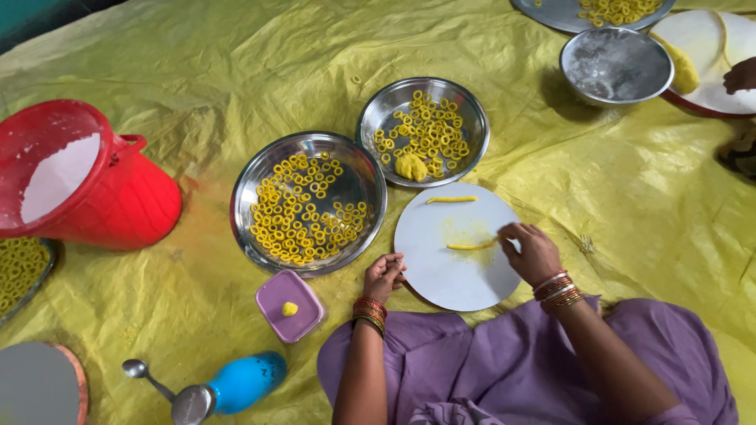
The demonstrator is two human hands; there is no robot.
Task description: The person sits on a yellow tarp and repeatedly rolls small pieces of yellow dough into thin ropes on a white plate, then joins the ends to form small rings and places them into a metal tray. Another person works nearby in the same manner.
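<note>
A round white board (441, 271) lies in front of me on the yellow sheet. My right hand (531, 250) rests on it, fingertips on the end of a thin yellow dough strip (470, 246). A second dough strip (451, 200) lies near the board's far edge. My left hand (383, 275) sits at the board's left rim with fingers curled; whether it holds anything is hidden. Two steel plates hold several small yellow dough rings: a large one (253, 181) to the left and a smaller one (471, 110) behind, which also has a dough lump (410, 167).
A red bucket (126, 193) with white flour lies tipped at the left. A small purple box (272, 303) holds a dough bit. A blue bottle (244, 380) and spoon (142, 372) lie near my knee. Another person's hand (741, 76), plates and a steel bowl (616, 64) are at top right.
</note>
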